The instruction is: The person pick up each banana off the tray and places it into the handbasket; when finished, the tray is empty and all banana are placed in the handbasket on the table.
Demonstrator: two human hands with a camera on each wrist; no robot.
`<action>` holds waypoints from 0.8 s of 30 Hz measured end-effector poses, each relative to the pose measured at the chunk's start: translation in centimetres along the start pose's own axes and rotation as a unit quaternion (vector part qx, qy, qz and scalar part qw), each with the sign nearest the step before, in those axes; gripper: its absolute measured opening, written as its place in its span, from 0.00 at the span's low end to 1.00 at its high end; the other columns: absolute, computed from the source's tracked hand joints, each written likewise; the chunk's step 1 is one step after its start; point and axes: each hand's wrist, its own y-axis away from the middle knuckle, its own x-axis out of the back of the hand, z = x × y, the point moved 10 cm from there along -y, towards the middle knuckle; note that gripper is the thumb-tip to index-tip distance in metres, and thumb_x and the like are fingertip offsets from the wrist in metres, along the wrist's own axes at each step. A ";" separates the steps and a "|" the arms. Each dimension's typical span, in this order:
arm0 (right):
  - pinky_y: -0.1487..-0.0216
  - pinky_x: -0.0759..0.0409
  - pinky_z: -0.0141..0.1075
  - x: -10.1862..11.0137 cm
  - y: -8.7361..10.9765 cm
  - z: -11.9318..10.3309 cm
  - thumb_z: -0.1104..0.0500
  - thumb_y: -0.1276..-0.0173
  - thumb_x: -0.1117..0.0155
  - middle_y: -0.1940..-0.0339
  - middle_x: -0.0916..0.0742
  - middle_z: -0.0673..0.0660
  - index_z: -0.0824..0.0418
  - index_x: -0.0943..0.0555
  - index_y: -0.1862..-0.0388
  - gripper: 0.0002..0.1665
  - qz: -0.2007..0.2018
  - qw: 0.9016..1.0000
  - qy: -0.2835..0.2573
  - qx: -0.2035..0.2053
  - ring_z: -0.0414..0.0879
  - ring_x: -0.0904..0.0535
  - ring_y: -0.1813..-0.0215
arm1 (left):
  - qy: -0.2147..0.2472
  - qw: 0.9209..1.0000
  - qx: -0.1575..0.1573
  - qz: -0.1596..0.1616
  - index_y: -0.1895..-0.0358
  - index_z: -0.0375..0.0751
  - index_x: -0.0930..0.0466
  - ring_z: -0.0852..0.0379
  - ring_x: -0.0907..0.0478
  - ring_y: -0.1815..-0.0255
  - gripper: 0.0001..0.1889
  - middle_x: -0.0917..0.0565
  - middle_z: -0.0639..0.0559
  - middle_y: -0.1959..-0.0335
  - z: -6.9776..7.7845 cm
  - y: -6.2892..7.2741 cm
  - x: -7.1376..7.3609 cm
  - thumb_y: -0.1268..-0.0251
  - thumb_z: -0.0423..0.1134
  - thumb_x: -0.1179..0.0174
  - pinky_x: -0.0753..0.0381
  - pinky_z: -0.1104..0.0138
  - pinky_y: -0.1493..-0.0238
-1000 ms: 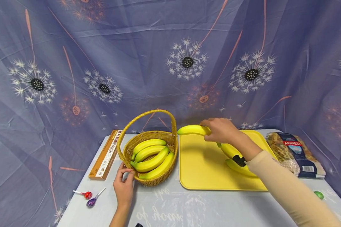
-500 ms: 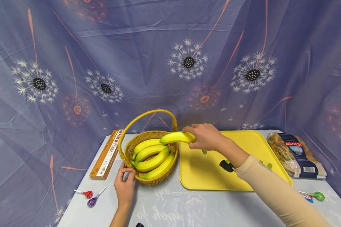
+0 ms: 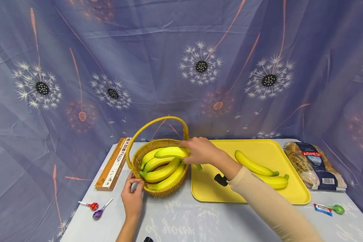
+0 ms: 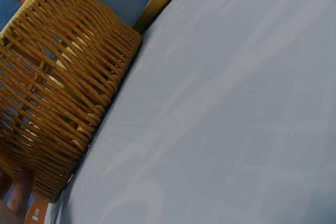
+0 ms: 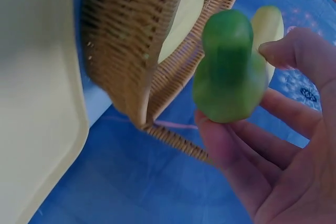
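Note:
My right hand [image 3: 201, 151] pinches a yellow banana [image 3: 171, 152] near its green stem end. This banana reaches over the right rim of the wicker basket [image 3: 158, 193] and overlaps the fruit inside. In the right wrist view, the thumb and fingers are on both sides of the green end [image 5: 227, 72]. Several bananas [image 3: 160, 174] lie side by side in the basket, under its raised handle. My left hand [image 3: 133, 196] holds the basket's front-left rim, the thumb at the edge; its fingers show against the weave in the left wrist view.
To the right is a yellow tray [image 3: 208, 191] with two bananas [image 3: 255, 164] on it. Beyond it lies a pasta bag [image 3: 316, 166]. A pasta box [image 3: 113, 164] stands left of the basket. Lollipops [image 3: 98, 213] and a small blue-and-red packet [image 3: 323, 209] lie nearer the front.
My right hand has carried the banana leftward and down, from above the tray to over the basket. The tray's two bananas have come into fuller view. My left hand stays at the rim.

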 end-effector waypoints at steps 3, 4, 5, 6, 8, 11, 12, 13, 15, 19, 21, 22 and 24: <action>0.83 0.52 0.35 -0.7 -1.0 -0.6 0.46 0.41 0.38 0.88 0.34 0.45 0.47 0.25 0.35 0.32 -0.011 1.000 -0.014 0.004 0.40 0.51 0.85 | -0.002 1.000 -0.002 0.001 0.65 0.26 0.22 0.49 0.31 0.36 0.02 0.28 0.45 0.36 0.1 0.0 0.0 0.38 0.23 0.42 0.21 0.76 0.61; 0.83 0.52 0.35 -0.9 -1.3 -0.8 0.46 0.41 0.38 0.89 0.37 0.45 0.47 0.26 0.35 0.32 -0.017 1.000 -0.018 0.005 0.40 0.52 0.85 | -0.002 1.000 -0.002 0.001 0.65 0.26 0.22 0.50 0.31 0.36 0.02 0.28 0.46 0.36 0.1 0.0 0.0 0.38 0.23 0.42 0.21 0.76 0.61; 0.83 0.53 0.35 -1.2 -1.7 -1.0 0.46 0.40 0.38 0.90 0.38 0.45 0.48 0.26 0.35 0.32 -0.022 1.000 -0.021 0.005 0.40 0.53 0.85 | -0.002 1.000 -0.002 0.001 0.64 0.25 0.22 0.50 0.31 0.36 0.02 0.28 0.46 0.35 0.1 0.0 0.0 0.38 0.24 0.42 0.21 0.76 0.61; 0.83 0.53 0.35 -1.4 -2.0 -1.1 0.46 0.40 0.38 0.90 0.38 0.45 0.48 0.26 0.35 0.32 -0.028 0.999 -0.026 0.005 0.40 0.53 0.86 | -0.001 1.000 -0.002 0.001 0.64 0.25 0.23 0.50 0.31 0.37 0.02 0.28 0.46 0.35 0.1 0.0 0.0 0.38 0.23 0.42 0.21 0.76 0.61; 0.83 0.53 0.34 -1.9 -2.5 -1.3 0.46 0.39 0.37 0.90 0.40 0.45 0.49 0.26 0.35 0.32 -0.040 0.999 -0.032 0.004 0.40 0.54 0.86 | -0.001 1.000 -0.002 0.000 0.64 0.25 0.23 0.50 0.31 0.37 0.02 0.28 0.46 0.35 0.2 0.0 0.0 0.38 0.23 0.42 0.21 0.76 0.61; 0.82 0.53 0.35 -2.5 -3.2 -1.7 0.48 0.40 0.37 0.89 0.39 0.45 0.51 0.25 0.36 0.31 -0.051 0.998 -0.041 0.002 0.40 0.54 0.85 | 0.002 1.000 -0.001 -0.003 0.64 0.25 0.23 0.48 0.31 0.36 0.02 0.28 0.46 0.35 0.2 0.1 -0.1 0.38 0.23 0.42 0.21 0.76 0.62; 0.82 0.52 0.35 -2.6 -3.4 -1.7 0.48 0.40 0.36 0.88 0.38 0.46 0.52 0.24 0.37 0.30 -0.053 0.998 -0.041 0.001 0.40 0.53 0.85 | 0.004 1.000 -0.002 -0.004 0.65 0.25 0.23 0.48 0.31 0.36 0.02 0.28 0.45 0.35 0.2 0.1 -0.1 0.38 0.23 0.42 0.21 0.76 0.62; 0.82 0.51 0.35 -2.8 -3.6 -1.7 0.48 0.40 0.36 0.88 0.37 0.46 0.52 0.24 0.38 0.30 -0.056 0.998 -0.038 -0.001 0.40 0.52 0.85 | 0.006 1.000 -0.003 -0.005 0.65 0.25 0.23 0.47 0.31 0.36 0.02 0.28 0.45 0.35 0.2 0.1 -0.1 0.38 0.23 0.42 0.21 0.76 0.62; 0.82 0.49 0.35 -3.0 -4.1 -1.7 0.49 0.40 0.36 0.86 0.32 0.47 0.53 0.24 0.38 0.30 -0.061 0.998 -0.031 -0.006 0.41 0.50 0.84 | 0.010 1.000 -0.004 -0.006 0.65 0.25 0.23 0.49 0.31 0.37 0.02 0.29 0.45 0.35 0.2 0.1 -0.1 0.38 0.23 0.42 0.21 0.76 0.61; 0.82 0.41 0.35 -3.5 -5.0 -1.4 0.48 0.39 0.35 0.74 0.20 0.48 0.52 0.24 0.37 0.30 -0.070 0.997 -0.013 -0.019 0.41 0.39 0.82 | 0.013 1.000 -0.002 -0.007 0.65 0.25 0.23 0.51 0.30 0.38 0.03 0.29 0.45 0.35 0.1 0.0 -0.2 0.38 0.24 0.42 0.20 0.75 0.61; 0.81 0.37 0.35 -3.8 -5.6 -1.3 0.47 0.38 0.34 0.68 0.17 0.48 0.51 0.24 0.37 0.30 -0.074 0.997 -0.003 -0.027 0.42 0.33 0.80 | 0.012 1.000 0.000 -0.005 0.65 0.25 0.23 0.51 0.30 0.38 0.03 0.29 0.45 0.35 0.0 0.0 -0.1 0.38 0.24 0.42 0.20 0.75 0.61; 0.81 0.36 0.35 -4.0 -5.9 -1.3 0.48 0.38 0.35 0.66 0.18 0.47 0.51 0.24 0.37 0.30 -0.077 0.997 0.000 -0.032 0.42 0.32 0.79 | 0.010 1.000 0.002 -0.007 0.65 0.25 0.23 0.50 0.30 0.37 0.02 0.29 0.45 0.35 0.0 0.1 -0.2 0.38 0.24 0.42 0.20 0.75 0.61; 0.80 0.37 0.35 -4.3 -6.5 -1.2 0.49 0.38 0.35 0.67 0.19 0.48 0.50 0.24 0.38 0.28 -0.085 0.996 0.009 -0.038 0.43 0.33 0.78 | 0.010 1.000 0.004 -0.007 0.65 0.26 0.23 0.48 0.31 0.36 0.02 0.29 0.46 0.35 -0.1 0.1 -0.2 0.38 0.24 0.42 0.21 0.75 0.61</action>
